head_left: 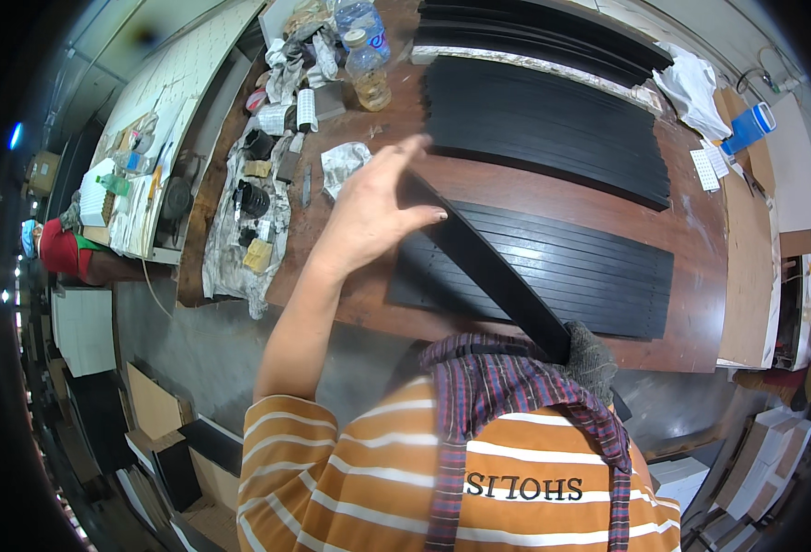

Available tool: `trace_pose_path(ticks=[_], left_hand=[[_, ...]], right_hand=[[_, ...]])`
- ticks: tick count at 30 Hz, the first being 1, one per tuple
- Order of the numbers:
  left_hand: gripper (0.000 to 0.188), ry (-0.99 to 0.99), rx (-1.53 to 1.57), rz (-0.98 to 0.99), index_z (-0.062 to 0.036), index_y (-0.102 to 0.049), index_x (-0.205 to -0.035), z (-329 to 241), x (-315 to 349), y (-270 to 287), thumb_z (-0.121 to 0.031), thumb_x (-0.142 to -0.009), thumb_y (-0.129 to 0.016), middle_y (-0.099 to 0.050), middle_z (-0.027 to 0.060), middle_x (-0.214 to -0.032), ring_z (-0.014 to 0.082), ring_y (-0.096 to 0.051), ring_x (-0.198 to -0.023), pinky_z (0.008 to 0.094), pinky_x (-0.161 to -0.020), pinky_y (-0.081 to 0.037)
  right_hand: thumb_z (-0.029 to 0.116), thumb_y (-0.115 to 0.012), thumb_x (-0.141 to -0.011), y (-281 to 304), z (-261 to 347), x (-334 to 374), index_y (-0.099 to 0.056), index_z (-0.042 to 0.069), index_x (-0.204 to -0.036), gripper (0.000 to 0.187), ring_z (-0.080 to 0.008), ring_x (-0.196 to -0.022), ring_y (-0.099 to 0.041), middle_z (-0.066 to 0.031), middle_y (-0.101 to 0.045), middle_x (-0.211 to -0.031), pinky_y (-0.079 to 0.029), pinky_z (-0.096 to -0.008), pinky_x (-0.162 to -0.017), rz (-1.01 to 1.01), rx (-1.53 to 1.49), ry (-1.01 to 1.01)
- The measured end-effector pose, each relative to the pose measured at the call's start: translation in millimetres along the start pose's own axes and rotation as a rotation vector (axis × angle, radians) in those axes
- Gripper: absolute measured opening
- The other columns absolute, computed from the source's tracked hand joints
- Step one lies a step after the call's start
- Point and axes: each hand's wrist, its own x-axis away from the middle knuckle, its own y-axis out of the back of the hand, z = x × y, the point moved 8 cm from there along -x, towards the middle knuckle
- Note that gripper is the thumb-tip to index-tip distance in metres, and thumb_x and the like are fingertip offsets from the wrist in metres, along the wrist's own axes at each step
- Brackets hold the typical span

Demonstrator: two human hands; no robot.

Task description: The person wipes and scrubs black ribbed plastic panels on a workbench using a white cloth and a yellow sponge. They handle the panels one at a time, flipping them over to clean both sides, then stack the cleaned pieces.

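Observation:
A long black slat (497, 267) slants from the worktable toward my body. My right hand (591, 363), in a grey knitted glove, is closed round its near end. My bare left hand (373, 198) is at the far end, thumb and fingers spread apart on either side of it; whether the palm touches the slat is hidden. Beneath the slat, a row of black slats (562, 267) lies side by side on the brown tabletop (369, 304). A larger stack of black slats (543, 120) sits farther back.
More black strips (534, 37) lie at the far edge. On the left are a stained cloth (222, 248), sponge blocks (258, 255), a crumpled rag (343, 166) and plastic bottles (369, 78). A blue container (750, 127) stands far right. Another person (61, 248) is at far left.

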Motion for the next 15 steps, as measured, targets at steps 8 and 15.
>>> trace_pose_path(ticks=[8, 15], left_hand=[[0.036, 0.165, 0.179, 0.132, 0.0053, -0.068, -0.110, 25.6, 5.5, -7.4, 0.000, -0.074, -0.071, -0.066, 0.0147, -0.115, 0.0277, -0.062, -0.115, 0.0356, -0.102, -0.046], [0.035, 0.151, 0.129, 0.124, 0.0052, -0.069, -0.109, 22.5, 7.5, -11.1, 0.001, -0.074, -0.068, -0.066, 0.0161, -0.118, 0.0289, -0.062, -0.117, 0.0365, -0.104, -0.045]], right_hand=[[0.030, -0.080, -0.069, 1.4, 1.3, 1.3, -0.067, 0.011, -0.100, 0.038, -0.0384, -0.084, -0.068, -0.0172, -0.069, -0.084, -0.053, -0.0470, -0.073, 0.007, 0.025, 0.011], [0.030, -0.080, -0.069, 0.2, 0.9, 3.8, -0.068, 0.011, -0.099, 0.038, -0.0385, -0.083, -0.068, -0.0172, -0.069, -0.084, -0.053, -0.0470, -0.073, 0.013, 0.030, 0.019]])
